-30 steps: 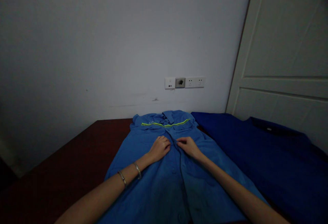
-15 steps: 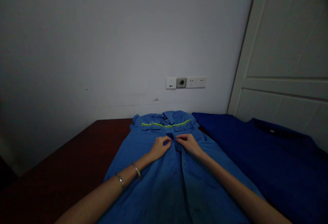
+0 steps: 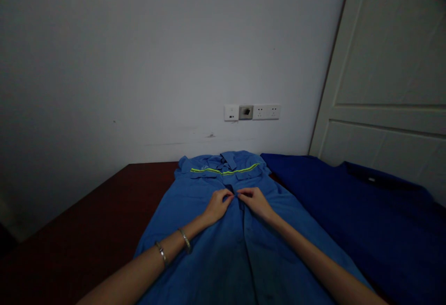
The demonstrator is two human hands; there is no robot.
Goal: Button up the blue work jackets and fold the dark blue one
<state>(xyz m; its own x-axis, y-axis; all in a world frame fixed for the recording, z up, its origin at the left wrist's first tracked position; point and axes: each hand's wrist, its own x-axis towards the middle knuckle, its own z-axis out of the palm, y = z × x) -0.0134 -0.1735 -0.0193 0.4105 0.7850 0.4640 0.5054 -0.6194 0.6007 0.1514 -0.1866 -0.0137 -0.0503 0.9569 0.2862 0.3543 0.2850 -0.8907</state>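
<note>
A light blue work shirt with a yellow-green stripe across the chest lies flat on a dark red table, collar towards the wall. My left hand and my right hand meet at the shirt's front placket, just below the stripe. Both hands pinch the fabric edges there, fingertips almost touching. What exactly lies between the fingertips is too small to make out. Two bracelets circle my left wrist.
A dark blue garment lies spread to the right of the shirt. A grey wall with a row of sockets stands behind the table. A white door closes off the right side.
Both hands have shifted a little along the placket and drawn closer together, fingertips now nearly touching. The view has tilted slightly.
</note>
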